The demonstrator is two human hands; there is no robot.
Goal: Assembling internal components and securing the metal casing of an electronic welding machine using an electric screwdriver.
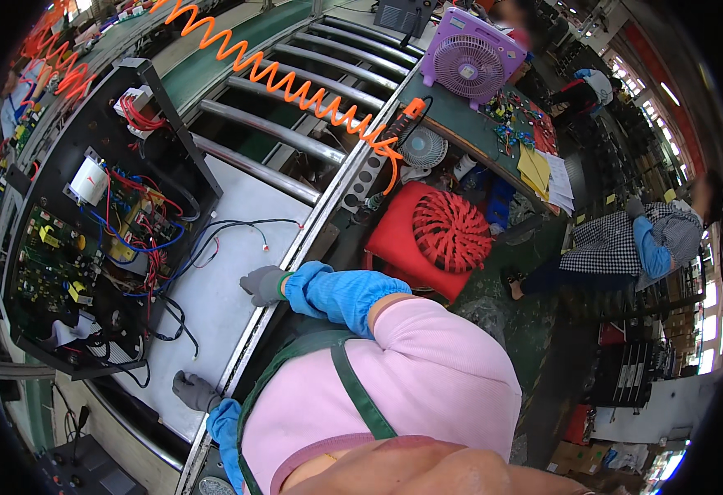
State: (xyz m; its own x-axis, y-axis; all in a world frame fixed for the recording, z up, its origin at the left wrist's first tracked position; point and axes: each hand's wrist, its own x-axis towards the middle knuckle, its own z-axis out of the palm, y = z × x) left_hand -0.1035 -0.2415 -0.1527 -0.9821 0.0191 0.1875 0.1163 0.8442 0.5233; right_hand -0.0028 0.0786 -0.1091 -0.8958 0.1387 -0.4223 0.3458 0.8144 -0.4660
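My left hand (195,392), in a grey glove, rests at the near edge of a pale metal plate (213,297), its fingers loosely bent and apart. Farther along the same edge lies my right hand (264,285), also gloved, fingers slightly spread. Neither hand holds anything I can see. On the plate stands an opened black equipment chassis (188,136), with circuit boards (56,256), a silver capacitor (89,181) and red and blue wires inside. Loose black cables (184,318) trail from it over the plate between the chassis and my hands.
A roller conveyor (295,140) continues beyond the plate, with an orange coiled hose (295,91) across it. To the right are a red cushioned stool (419,239), a bench with a purple fan (473,66), and a person in a checked apron (609,243). A dark unit (89,470) sits lower left.
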